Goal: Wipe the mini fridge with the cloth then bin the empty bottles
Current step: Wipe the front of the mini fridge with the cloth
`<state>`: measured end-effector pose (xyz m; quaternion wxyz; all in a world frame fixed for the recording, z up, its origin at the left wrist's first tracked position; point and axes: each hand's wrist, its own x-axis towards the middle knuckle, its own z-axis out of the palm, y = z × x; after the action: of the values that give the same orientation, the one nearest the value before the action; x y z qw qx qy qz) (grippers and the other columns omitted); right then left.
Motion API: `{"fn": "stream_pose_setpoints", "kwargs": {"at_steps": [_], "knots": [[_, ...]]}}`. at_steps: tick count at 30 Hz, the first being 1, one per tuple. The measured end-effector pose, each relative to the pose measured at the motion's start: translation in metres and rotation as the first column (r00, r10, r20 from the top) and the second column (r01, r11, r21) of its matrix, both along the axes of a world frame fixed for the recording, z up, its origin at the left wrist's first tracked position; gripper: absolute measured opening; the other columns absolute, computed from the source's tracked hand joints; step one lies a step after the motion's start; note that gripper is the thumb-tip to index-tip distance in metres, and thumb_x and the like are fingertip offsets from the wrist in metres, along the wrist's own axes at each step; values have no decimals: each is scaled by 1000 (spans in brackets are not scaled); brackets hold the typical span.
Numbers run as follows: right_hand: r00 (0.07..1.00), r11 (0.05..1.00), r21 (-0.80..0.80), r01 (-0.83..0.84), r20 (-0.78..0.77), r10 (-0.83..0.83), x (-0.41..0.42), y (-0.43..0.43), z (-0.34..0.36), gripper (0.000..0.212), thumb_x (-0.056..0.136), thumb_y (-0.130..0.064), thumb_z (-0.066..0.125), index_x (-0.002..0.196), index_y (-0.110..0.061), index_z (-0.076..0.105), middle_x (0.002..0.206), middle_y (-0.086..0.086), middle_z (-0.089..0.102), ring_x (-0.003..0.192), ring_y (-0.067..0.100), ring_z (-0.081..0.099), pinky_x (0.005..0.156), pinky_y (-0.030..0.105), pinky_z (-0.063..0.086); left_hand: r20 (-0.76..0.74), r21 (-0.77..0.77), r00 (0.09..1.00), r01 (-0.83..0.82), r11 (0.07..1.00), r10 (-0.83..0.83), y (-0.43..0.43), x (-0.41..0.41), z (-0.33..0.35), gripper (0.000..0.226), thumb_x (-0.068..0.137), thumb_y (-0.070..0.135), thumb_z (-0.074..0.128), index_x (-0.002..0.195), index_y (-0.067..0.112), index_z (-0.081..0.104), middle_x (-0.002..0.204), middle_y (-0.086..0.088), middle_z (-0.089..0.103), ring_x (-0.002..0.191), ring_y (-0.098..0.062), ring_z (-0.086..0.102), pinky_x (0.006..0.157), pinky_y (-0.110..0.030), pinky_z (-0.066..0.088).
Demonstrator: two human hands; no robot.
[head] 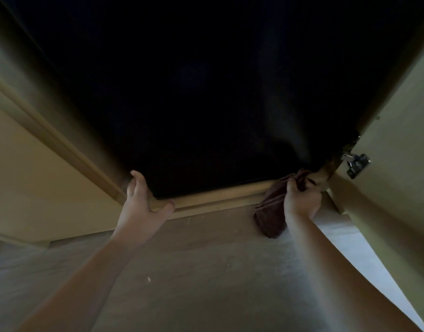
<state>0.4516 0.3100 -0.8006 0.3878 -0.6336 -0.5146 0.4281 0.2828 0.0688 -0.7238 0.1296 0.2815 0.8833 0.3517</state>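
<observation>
- Head view: the glossy black flat-fronted mini fridge [206, 92] stands in a pale wooden cabinet, directly ahead of both hands.
- The left hand [143, 200] lies spread and relaxed at the fridge's lower left corner, thumb on the wooden sill [218, 197], grasping nothing.
- The right hand [302, 200] clenches the soft reddish-brown cloth [270, 212], pressing it to the fridge's lower right corner; the slack hangs below the wrist.
- The cloth looks light and limp, so bunching it in the palm likely suits.
- The fridge front looks hard and slick.
- No empty bottles are visible.
</observation>
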Motion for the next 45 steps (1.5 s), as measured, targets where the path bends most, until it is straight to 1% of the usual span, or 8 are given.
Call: {"fn": "stream_pose_setpoints", "kwargs": {"at_steps": [4, 8, 13, 20, 26, 30, 35, 45], "knots": [[996, 997, 6, -82, 21, 82, -17, -30, 0, 32, 84, -24, 61, 109, -5, 64, 93, 15, 68, 70, 15, 53, 61, 20, 35, -12, 7, 1000, 9, 1000, -9, 0, 2, 1, 101, 77, 35, 65, 145, 28, -10, 147, -1, 21, 130, -17, 29, 93, -24, 28], [994, 995, -15, -101, -44, 100, -18, -38, -1, 34, 83, -23, 64, 114, -10, 63, 96, 9, 69, 68, 7, 55, 60, 15, 39, -20, 6, 999, 32, 999, -32, -3, 1, 3, 101, 78, 33, 65, 145, 29, -11, 149, -2, 18, 132, -17, 28, 95, -25, 27], [998, 999, -7, 39, -55, -39, -1, -6, 3, 29, 83, -21, 64, 109, -7, 65, 98, 17, 69, 91, 28, 63, 72, 25, 42, -9, -13, 999, 46, 999, -46, -5, 1, 5, 102, 77, 36, 65, 144, 31, -12, 149, 2, 17, 133, -17, 26, 100, -30, 32], [1000, 1000, -17, -9, 0, 9, -13, -19, -1, 29, 85, -24, 62, 109, -8, 64, 99, 17, 66, 73, 18, 56, 65, 23, 38, -26, -21, 997, 73, 997, -74, -6, 1, 6, 103, 78, 32, 65, 145, 24, -13, 150, -1, 16, 134, -19, 26, 97, -25, 27], [991, 991, -36, -127, 37, 128, -51, -73, -8, 39, 86, -28, 60, 120, -11, 59, 109, 17, 60, 80, 22, 57, 75, 26, 44, 10, 10, 989, 146, 989, -146, -15, -7, 9, 100, 77, 38, 63, 145, 26, -9, 151, -1, 15, 135, -17, 25, 101, -26, 27], [988, 986, -70, -154, 17, 156, -78, -108, -7, 37, 86, -26, 58, 119, -9, 59, 106, 16, 60, 77, 19, 54, 72, 23, 42, 39, 33, 981, 191, 981, -192, -23, -13, 10, 100, 71, 46, 58, 146, 28, -5, 153, 1, 15, 136, -12, 22, 102, -23, 23], [962, 958, -94, -272, -10, 272, -110, -158, -6, 35, 87, -26, 58, 117, -7, 60, 101, 16, 60, 73, 18, 54, 65, 20, 38, 117, 91, 964, 230, 969, -240, -33, -23, 10, 90, 80, 32, 61, 144, 34, -2, 153, 9, 16, 137, -2, 18, 110, -31, 25], [919, 894, -214, -393, -107, 379, -144, -210, 6, 35, 86, -24, 59, 120, -13, 59, 112, 11, 59, 91, 17, 56, 78, 23, 44, 195, 162, 949, 217, 963, -247, -34, -25, 9, 88, 78, 33, 58, 145, 34, 0, 152, 12, 17, 136, 2, 16, 110, -26, 17]]}}
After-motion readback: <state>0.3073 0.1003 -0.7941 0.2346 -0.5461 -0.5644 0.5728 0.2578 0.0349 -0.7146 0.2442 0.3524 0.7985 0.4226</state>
